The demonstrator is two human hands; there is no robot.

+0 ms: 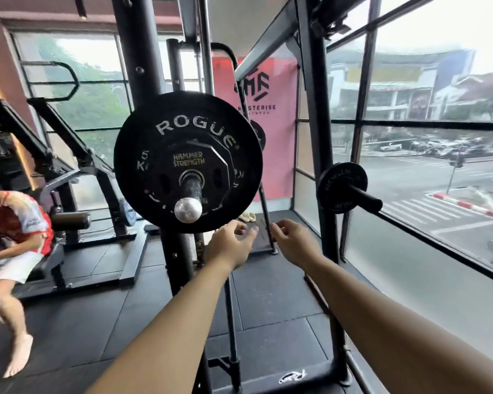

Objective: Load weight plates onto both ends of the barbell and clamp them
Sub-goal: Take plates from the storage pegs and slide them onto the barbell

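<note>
The fingers (249,233) of the left hand (229,244) reach forward, relaxed and slightly spread, and hold nothing. The fingers (279,225) of the right hand (295,240), just beside them, are loosely curled with the thumb near the forefinger, and they too hold nothing. Between the two hands a thin black rod (264,203) runs down to the rubber floor (268,294); whether the right fingertips touch it cannot be told. Just above the left fingers, apart from them, is the shiny end of the barbell sleeve (189,207), pointing toward the camera. On the sleeve sits a small many-sided Hammer Strength plate (188,160), flat against the face of a larger round Rogue plate (143,172) behind it. The lower rim of the larger plate hangs just above the left knuckles. A black rack upright (177,251) stands behind the plates and runs down to the left of the left hand. Up and to the right of the right fingers, a small Rogue plate (335,177) rests on a storage peg (365,199) on another upright, in front of the window (439,137). Beyond the fingers hangs a pink banner (279,166). Far to the left a person (15,220) sits on a machine.
</note>
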